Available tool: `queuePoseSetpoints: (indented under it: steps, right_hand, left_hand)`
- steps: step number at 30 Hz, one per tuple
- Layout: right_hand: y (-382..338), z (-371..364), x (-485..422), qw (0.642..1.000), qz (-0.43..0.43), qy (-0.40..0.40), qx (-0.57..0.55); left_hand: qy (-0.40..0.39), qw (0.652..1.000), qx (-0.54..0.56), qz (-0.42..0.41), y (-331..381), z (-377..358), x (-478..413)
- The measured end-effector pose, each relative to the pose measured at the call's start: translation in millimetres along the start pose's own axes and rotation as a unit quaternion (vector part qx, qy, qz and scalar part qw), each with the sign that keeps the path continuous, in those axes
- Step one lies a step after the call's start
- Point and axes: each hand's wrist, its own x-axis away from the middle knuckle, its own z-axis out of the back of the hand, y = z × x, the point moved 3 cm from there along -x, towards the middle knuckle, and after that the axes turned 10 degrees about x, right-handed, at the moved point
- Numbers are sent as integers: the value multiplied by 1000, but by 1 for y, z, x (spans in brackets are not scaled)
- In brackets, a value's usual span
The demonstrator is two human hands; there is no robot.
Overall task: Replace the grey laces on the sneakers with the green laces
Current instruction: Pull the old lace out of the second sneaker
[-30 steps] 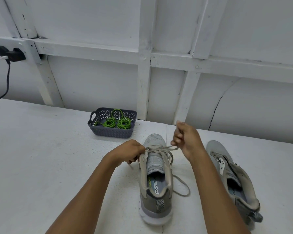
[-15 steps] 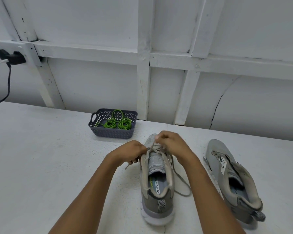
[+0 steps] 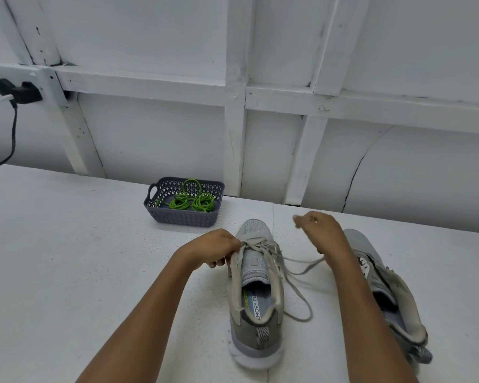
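Left hand [image 3: 213,248] grips sneaker [image 3: 256,272], toe pointing away; right hand [image 3: 322,230] blurred, hold on grey lace [image 3: 302,264] unclear.

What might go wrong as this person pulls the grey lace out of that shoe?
The flat grey lace is crossed through the front eyelets of the grey mesh sneaker; a hard tug by the right hand might snag it or drag the shoe, though the left hand grips its edge. Its loose loop beside the heel could also knot.
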Motion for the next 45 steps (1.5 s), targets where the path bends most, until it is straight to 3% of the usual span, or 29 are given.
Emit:
queuePoseSetpoints:
  steps: [3, 5, 8, 12, 18, 24, 28, 30, 32, 36, 42, 45]
  right_hand:
    - [4, -10, 5, 985, 21, -89, 145]
    - [2, -18, 10, 979, 20, -97, 178]
    - [-10, -26, 22, 990, 42, -80, 108]
    - [-20, -36, 31, 988, 29, -147, 46]
    - [-11, -34, 28, 984, -49, -150, -79]
    - [-6, -35, 26, 983, -63, -141, -96]
    - [-2, -38, 25, 982, -64, -143, -108]
    - [-1, -39, 24, 983, -59, -138, -105]
    - [-1, -40, 24, 985, -54, -134, -98]
    - [-3, -41, 25, 989, -41, -122, -72]
    - [-3, -39, 27, 990, -34, -119, -63]
    - [-3, -39, 27, 991, -34, -115, -58]
  left_hand:
    - [10, 999, -35, 4, 4, -1, -4]
    - [13, 996, -84, 3, 9, -1, -6]
    - [37, 985, -164, -31, 19, -1, -9]
    - [80, 958, -235, -141, 35, -9, -15]
    - [37, 919, -369, -134, 41, -27, -28]
    - [99, 913, -357, -170, 46, -24, -27]
    - [244, 912, -304, -125, 33, 4, -19]
    - [274, 912, -292, -92, 23, 16, -17]
    - [244, 924, -283, -84, 18, 19, -16]
    - [104, 944, -271, -159, 31, 4, -16]
    - [61, 890, -429, -142, 44, -28, -24]
    - [58, 889, -433, -140, 47, -31, -24]
